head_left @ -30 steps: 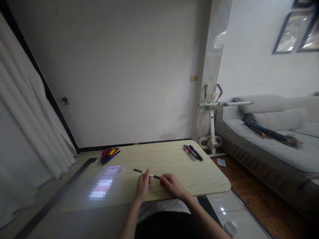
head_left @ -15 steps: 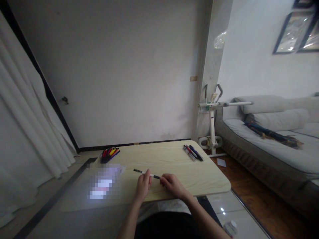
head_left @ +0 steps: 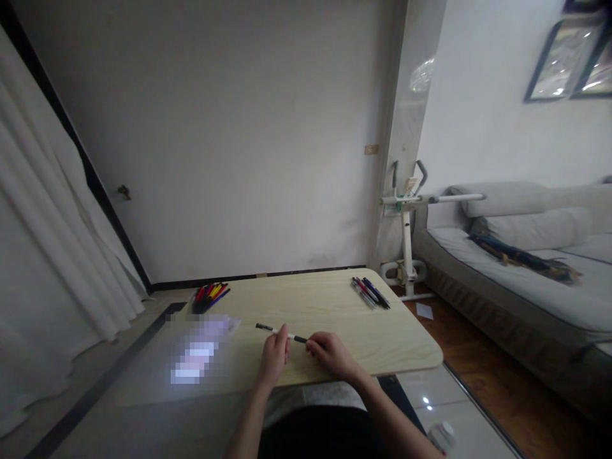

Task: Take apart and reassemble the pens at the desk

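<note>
A black-and-white pen (head_left: 295,338) lies across both hands, above the near part of the pale wooden table (head_left: 296,296). My left hand (head_left: 275,354) is closed around its middle with the thumb on top, and the dark end sticks out to the left. At the pen's right end, the fingers of my right hand (head_left: 329,352) are closed on the tip. Several coloured pens (head_left: 210,297) lie bunched at the table's far left. Another group of pens (head_left: 370,293), grey, red and dark, rests at the far right.
A pixelated bright patch (head_left: 196,354) covers the table's left part. Beyond the right edge stand a white exercise machine (head_left: 406,229) and a grey sofa (head_left: 526,236). A small bottle (head_left: 442,437) is on the floor at lower right. A white curtain (head_left: 52,242) hangs at left.
</note>
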`<state>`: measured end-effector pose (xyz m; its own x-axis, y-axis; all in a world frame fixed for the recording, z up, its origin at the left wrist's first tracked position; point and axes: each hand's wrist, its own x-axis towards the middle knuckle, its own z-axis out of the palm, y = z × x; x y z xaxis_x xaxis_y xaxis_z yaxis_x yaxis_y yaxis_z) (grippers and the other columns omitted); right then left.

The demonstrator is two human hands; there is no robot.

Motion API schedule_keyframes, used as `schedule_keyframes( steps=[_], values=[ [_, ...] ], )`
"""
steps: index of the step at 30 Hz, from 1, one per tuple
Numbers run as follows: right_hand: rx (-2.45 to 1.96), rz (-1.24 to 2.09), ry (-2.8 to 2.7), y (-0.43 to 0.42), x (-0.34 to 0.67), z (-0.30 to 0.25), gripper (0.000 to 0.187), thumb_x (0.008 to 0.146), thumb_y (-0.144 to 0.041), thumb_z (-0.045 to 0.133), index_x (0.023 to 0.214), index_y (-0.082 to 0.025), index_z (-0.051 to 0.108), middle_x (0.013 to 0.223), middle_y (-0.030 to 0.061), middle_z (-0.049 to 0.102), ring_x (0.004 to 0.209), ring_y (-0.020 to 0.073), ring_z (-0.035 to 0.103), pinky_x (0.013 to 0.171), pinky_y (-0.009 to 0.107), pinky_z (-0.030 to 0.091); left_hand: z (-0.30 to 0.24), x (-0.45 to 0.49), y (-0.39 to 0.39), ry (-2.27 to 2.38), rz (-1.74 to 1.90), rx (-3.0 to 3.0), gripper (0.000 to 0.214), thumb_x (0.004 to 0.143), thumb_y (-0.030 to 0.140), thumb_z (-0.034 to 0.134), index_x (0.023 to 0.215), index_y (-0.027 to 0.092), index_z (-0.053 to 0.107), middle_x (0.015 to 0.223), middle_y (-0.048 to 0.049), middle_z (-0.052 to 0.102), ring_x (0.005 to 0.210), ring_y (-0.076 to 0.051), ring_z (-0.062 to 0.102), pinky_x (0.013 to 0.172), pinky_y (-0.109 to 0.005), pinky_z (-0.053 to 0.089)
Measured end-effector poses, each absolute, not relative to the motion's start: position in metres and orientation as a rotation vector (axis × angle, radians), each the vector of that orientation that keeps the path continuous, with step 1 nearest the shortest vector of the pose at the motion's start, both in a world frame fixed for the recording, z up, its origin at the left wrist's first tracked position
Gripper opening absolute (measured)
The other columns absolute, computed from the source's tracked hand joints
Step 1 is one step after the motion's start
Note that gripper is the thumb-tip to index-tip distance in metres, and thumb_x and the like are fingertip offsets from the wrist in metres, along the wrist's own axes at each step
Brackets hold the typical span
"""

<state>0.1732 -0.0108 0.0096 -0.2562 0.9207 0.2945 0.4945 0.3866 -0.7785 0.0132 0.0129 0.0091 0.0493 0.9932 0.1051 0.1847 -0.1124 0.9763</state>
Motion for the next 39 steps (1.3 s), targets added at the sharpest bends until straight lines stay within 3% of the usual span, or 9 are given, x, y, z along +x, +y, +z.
schedule_keyframes(
  steps=[26,39],
  values=[
    [-1.267,0.661,-1.831,-0.0085,0.1723,0.0075,0.017,0.075,-0.028,0.054,0.071,-0.014,0.064,0.067,0.0019,0.063,0.062,0.0124,0.053,0.056,0.02,0.037,0.003,0.0124,0.0156,1.259,1.175,1.412,0.052,0.075,0.059,0.035,0.041,0.02,0.032,0.032,0.0058,0.028,0.032,-0.008,0.03,0.037,-0.022,0.023],
    [-1.228,0.753,-1.782,-0.0107,0.1717,0.0129,0.02,0.075,-0.031,0.053,0.078,-0.015,0.064,0.072,0.0028,0.064,0.066,0.0141,0.055,0.059,0.021,0.039,0.0076,0.0132,0.0124,1.216,1.183,1.355,0.053,0.075,0.059,0.034,0.039,0.02,0.032,0.031,0.0054,0.027,0.031,-0.008,0.03,0.037,-0.022,0.022]
  ],
)
